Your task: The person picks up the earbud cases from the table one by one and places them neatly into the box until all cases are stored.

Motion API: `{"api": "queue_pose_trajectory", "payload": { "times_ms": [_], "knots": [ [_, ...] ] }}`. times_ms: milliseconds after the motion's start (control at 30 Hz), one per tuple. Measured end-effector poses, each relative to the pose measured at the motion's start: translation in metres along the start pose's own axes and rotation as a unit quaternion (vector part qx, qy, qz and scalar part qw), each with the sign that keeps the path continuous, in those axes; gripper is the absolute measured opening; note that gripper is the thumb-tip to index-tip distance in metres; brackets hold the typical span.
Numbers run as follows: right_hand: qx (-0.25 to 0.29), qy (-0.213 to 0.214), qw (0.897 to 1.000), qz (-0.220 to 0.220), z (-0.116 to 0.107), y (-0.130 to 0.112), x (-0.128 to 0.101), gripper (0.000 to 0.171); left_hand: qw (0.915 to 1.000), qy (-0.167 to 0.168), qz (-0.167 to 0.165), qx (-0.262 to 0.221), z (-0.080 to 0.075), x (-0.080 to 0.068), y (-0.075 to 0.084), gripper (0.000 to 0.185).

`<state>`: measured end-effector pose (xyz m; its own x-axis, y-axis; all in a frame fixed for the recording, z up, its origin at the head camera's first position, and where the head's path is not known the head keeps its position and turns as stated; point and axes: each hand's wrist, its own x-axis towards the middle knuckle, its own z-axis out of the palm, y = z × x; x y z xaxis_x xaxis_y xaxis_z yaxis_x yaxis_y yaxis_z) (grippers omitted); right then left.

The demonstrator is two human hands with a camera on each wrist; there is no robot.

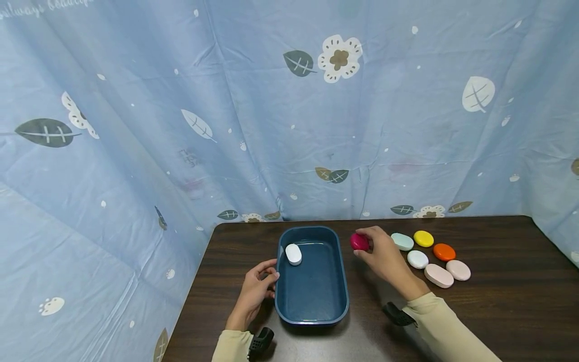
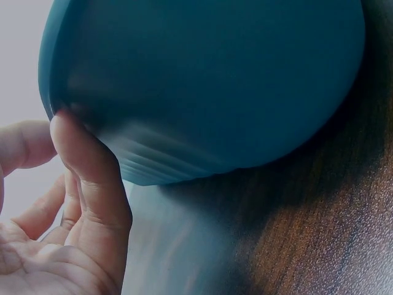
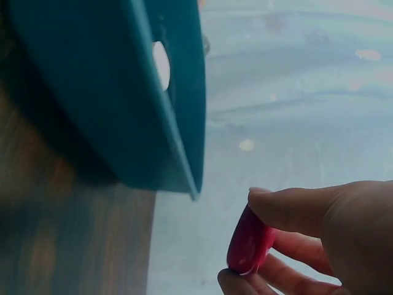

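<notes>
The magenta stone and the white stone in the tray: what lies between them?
Only the blue tray wall and bare tray floor separate magenta stone from white stone, in the head view.

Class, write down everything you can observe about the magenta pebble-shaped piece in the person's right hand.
The magenta piece is a small, smooth, glossy oval, flattened like a pebble and seemingly hard plastic or painted wood. The right hand pinches it between thumb and fingers, held on edge above the dark wooden table, just right of the blue tray. Nothing else touches it.

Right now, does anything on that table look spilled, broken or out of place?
Nothing stands out. The blue tray sits flat with one white stone inside, the right hand pinches a magenta stone, and the other stones lie together.
</notes>
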<state>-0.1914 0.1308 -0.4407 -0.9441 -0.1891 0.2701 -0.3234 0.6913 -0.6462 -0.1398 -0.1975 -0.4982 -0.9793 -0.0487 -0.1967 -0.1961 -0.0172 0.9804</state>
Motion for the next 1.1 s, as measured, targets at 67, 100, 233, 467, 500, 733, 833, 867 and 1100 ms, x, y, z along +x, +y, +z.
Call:
{"api": "queue_pose_trajectory", "payload": {
  "times_ms": [67, 100, 233, 467, 500, 733, 833, 867, 1100],
  "knots": [
    [0.008, 0.001, 1.000, -0.006, 0.001, -0.007, 0.002, 0.048, 1.0000, 0.000, -0.002, -0.002, 0.001, 0.000, 0.001, 0.044],
    [0.011, 0.001, 1.000, -0.009, 0.002, -0.010, 0.004, 0.048, 1.0000, 0.000, -0.001, -0.003, 0.001, 0.000, 0.000, 0.044],
    [0.020, -0.003, 1.000, -0.013, 0.006, -0.022, 0.009, 0.048, 1.0000, 0.000, -0.001, -0.004, 0.001, 0.000, 0.000, 0.044],
    [0.033, -0.025, 0.999, -0.018, 0.017, -0.039, 0.017, 0.048, 1.0000, 0.000, -0.003, 0.000, 0.000, 0.000, 0.000, 0.043],
    [0.033, -0.029, 0.999, -0.019, 0.019, -0.041, 0.018, 0.048, 1.0000, 0.000, -0.002, 0.000, 0.000, 0.000, 0.000, 0.043],
    [0.032, -0.048, 0.998, -0.017, 0.037, -0.054, 0.027, 0.048, 1.0000, 0.000, -0.001, -0.001, -0.001, 0.000, 0.000, 0.044],
    [0.030, -0.058, 0.998, -0.015, 0.044, -0.057, 0.030, 0.047, 1.0000, -0.001, -0.002, 0.000, 0.000, 0.001, 0.000, 0.043],
    [0.028, -0.062, 0.998, -0.014, 0.046, -0.058, 0.031, 0.047, 1.0000, -0.001, -0.003, -0.001, 0.000, 0.001, 0.000, 0.043],
    [0.022, -0.095, 0.995, 0.001, 0.060, -0.062, 0.039, 0.043, 1.0000, 0.000, -0.001, -0.001, 0.000, 0.002, -0.001, 0.045]
  ]
}}
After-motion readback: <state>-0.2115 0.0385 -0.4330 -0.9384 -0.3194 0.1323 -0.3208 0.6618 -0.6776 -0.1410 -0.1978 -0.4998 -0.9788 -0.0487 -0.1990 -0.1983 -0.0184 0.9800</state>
